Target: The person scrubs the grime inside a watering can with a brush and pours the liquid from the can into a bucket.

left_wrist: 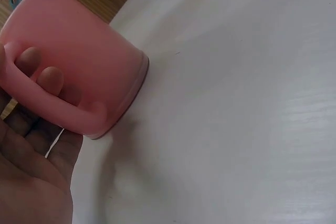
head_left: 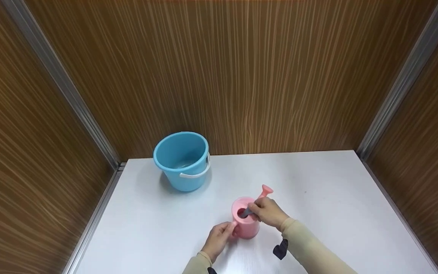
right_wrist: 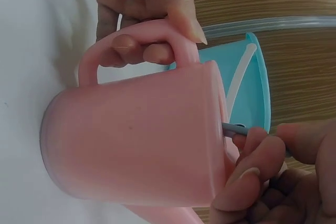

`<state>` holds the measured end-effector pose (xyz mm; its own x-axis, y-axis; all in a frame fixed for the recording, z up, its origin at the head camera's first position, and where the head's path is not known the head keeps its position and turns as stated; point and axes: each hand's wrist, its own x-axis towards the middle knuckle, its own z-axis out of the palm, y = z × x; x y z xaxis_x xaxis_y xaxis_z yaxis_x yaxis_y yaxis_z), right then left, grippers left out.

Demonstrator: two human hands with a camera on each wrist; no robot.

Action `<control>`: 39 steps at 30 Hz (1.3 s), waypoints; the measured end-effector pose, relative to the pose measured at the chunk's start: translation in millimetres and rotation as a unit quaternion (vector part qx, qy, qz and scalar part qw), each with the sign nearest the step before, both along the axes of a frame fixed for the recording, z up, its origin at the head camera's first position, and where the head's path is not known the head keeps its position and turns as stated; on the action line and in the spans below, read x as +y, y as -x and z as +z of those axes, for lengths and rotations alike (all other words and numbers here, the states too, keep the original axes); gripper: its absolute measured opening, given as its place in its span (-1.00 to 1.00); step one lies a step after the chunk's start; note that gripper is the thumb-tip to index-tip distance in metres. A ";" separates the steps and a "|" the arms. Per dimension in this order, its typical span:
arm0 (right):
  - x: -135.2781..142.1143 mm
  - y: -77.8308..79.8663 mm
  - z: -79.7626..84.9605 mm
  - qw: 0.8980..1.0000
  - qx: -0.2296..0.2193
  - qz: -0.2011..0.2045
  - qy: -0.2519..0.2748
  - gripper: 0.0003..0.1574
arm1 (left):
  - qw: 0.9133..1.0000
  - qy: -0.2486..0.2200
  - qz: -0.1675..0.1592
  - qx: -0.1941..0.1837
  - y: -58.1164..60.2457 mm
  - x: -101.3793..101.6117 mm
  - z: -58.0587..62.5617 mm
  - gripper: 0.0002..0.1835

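Observation:
A pink watering can (head_left: 248,230) stands on the white table, its spout (head_left: 267,190) pointing away to the right. My left hand (head_left: 217,240) grips the can's handle (right_wrist: 142,31), with fingers passed through the loop. Over the can's top opening, my right hand (head_left: 270,212) pinches a slim grey object (head_left: 246,213). One end of that object goes down into the opening; its exact kind I cannot tell. In the right wrist view, the right hand's fingers (right_wrist: 257,163) are curled close to the can's rim. The inside of the can is mostly hidden.
A light blue bucket (head_left: 184,182) with a white handle (head_left: 196,175) stands at the back left of the white table (head_left: 318,198). Wood-grain panels (head_left: 242,76) rise behind and on both sides. Dark straps (head_left: 281,249) hang at my sleeves.

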<state>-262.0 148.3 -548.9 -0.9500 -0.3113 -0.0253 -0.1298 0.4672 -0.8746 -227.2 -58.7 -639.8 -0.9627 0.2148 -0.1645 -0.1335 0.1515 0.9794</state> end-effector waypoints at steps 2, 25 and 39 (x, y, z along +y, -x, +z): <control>-0.6 0.1 0.2 1.000 0.008 0.001 -0.009 -0.60 | 1.000 0.005 0.000 0.002 0.2 0.5 -0.5 -0.44; 26.8 3.9 3.6 0.981 -0.106 0.014 0.161 -0.61 | 0.999 -0.037 -0.001 -0.024 2.7 2.1 0.0 -0.37; 36.4 4.7 9.5 0.968 -0.138 0.031 0.206 -0.63 | 0.998 -0.049 0.001 -0.032 3.3 2.0 -0.1 -0.36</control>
